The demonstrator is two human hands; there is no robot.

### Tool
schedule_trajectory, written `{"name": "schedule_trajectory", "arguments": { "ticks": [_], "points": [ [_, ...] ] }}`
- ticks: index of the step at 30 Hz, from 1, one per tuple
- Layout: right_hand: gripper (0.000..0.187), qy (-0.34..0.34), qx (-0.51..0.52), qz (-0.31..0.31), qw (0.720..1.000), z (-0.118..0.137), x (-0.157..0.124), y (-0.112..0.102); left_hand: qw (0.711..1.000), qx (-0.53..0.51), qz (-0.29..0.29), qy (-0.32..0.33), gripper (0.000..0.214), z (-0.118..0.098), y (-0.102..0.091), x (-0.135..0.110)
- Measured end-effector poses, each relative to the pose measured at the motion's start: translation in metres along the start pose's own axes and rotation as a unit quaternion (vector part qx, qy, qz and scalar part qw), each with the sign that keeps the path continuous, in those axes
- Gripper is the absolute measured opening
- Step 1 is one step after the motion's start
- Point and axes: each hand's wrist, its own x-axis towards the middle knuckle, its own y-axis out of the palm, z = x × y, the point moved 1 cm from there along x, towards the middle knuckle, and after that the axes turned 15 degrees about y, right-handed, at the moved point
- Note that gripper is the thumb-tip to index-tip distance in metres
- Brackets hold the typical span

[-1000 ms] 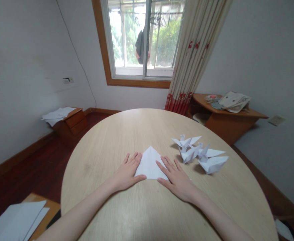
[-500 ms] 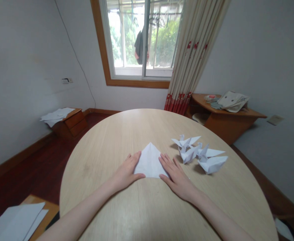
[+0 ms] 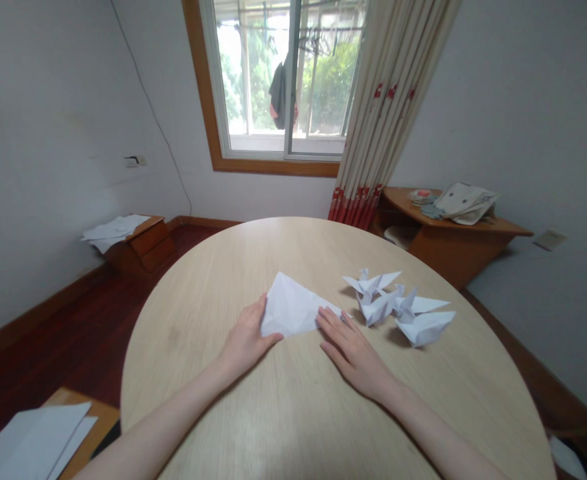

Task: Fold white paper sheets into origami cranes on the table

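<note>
A folded sheet of white paper [image 3: 291, 307] lies on the round table, one blunt corner pointing away from me and a narrow point reaching right. My left hand [image 3: 246, 337] grips its left edge, with the fingertips at the far side and the thumb along the near edge. Stretched out flat, my right hand [image 3: 351, 350] rests its fingertips on the paper's narrow right end. Just beyond that hand, several folded white paper cranes [image 3: 376, 307] stand close together with their wings spread.
The pale round wooden table [image 3: 213, 420] fills the foreground. Loose white sheets [image 3: 33, 440] lie on a wooden surface at lower left. A low cabinet [image 3: 148, 243] with papers stands far left, and a corner desk [image 3: 458, 247] with items is at right. A curtain [image 3: 378, 113] hangs beside the window.
The folded paper has turned, its far corner moving left and another point now reaching right. My left hand has shifted slightly left with it; my right fingers now lie over the right point.
</note>
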Motion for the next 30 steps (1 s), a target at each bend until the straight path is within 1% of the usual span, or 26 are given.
{"name": "schedule_trajectory", "arguments": {
  "ticks": [3, 5, 9, 13, 19, 25, 28, 30],
  "points": [
    [0.046, -0.002, 0.012, 0.013, 1.000, 0.003, -0.001, 0.000, 0.999, 0.033, -0.018, -0.012, 0.080, -0.001, -0.003, 0.000],
    [0.045, 0.001, 0.016, 0.027, 1.000, 0.004, -0.001, 0.001, 0.998, 0.061, -0.020, -0.020, 0.080, -0.005, -0.007, 0.001],
    [0.047, 0.010, 0.021, 0.063, 0.998, 0.006, 0.000, 0.003, 0.991, 0.135, -0.009, -0.020, 0.077, -0.017, -0.016, 0.003],
    [0.051, 0.024, 0.017, 0.111, 0.993, 0.007, 0.001, 0.002, 0.985, 0.167, -0.041, -0.003, 0.066, -0.026, -0.021, 0.003],
    [0.059, 0.033, 0.014, 0.153, 0.988, 0.010, 0.004, 0.000, 0.983, 0.144, -0.112, 0.030, 0.047, -0.030, -0.027, 0.001],
    [0.062, 0.046, 0.004, 0.171, 0.984, 0.011, 0.006, 0.000, 0.976, 0.121, -0.167, 0.073, 0.036, -0.035, -0.034, 0.001],
    [0.064, 0.031, 0.005, 0.158, 0.987, 0.011, 0.006, -0.001, 0.973, 0.099, -0.185, 0.102, 0.033, -0.037, -0.036, 0.000],
    [0.065, 0.007, 0.017, 0.118, 0.993, 0.011, 0.006, -0.004, 0.971, 0.076, -0.189, 0.122, 0.030, -0.039, -0.036, 0.000]
  ]
}}
